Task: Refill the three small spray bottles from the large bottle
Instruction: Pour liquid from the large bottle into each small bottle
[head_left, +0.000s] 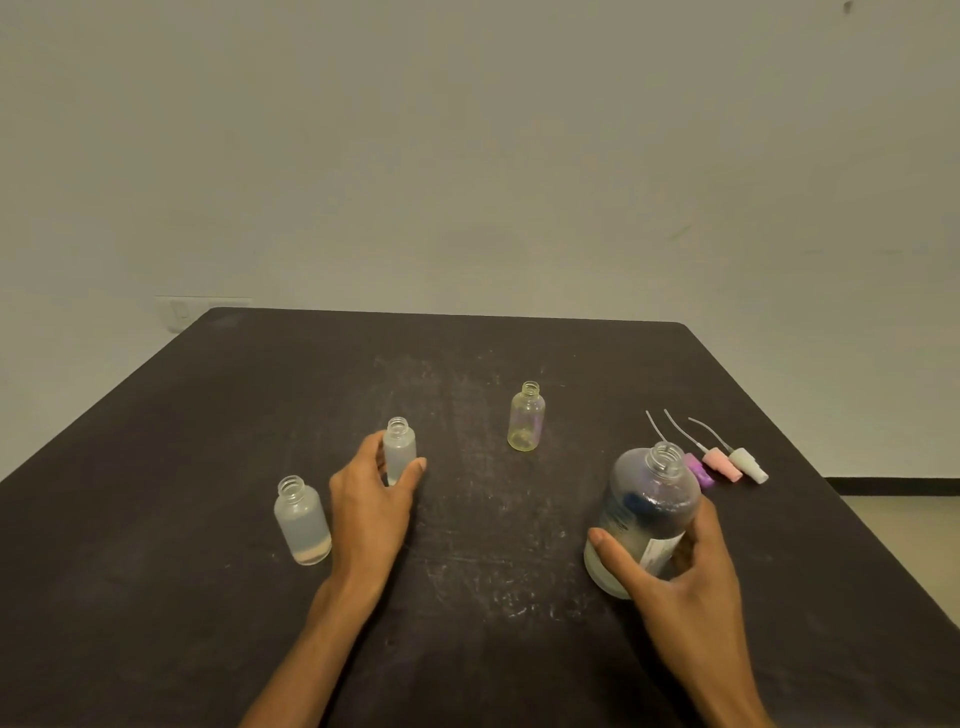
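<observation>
Three small uncapped bottles stand on the dark table (208, 597). A frosted one (303, 519) is at the left, holding liquid. My left hand (371, 499) curls around the middle frosted bottle (399, 447), thumb and fingers on its sides. A clear yellowish bottle (526, 417) stands farther back, apart from both hands and seemingly empty. The large open bottle (644, 512) with a label stands at the right, upright, and my right hand (675, 577) grips its lower part.
Three spray tops with dip tubes lie side by side behind the large bottle: purple (698, 469), pink (719, 464) and white (748, 464). The table's right edge and the floor are just beyond them. A wall rises behind the table's far edge.
</observation>
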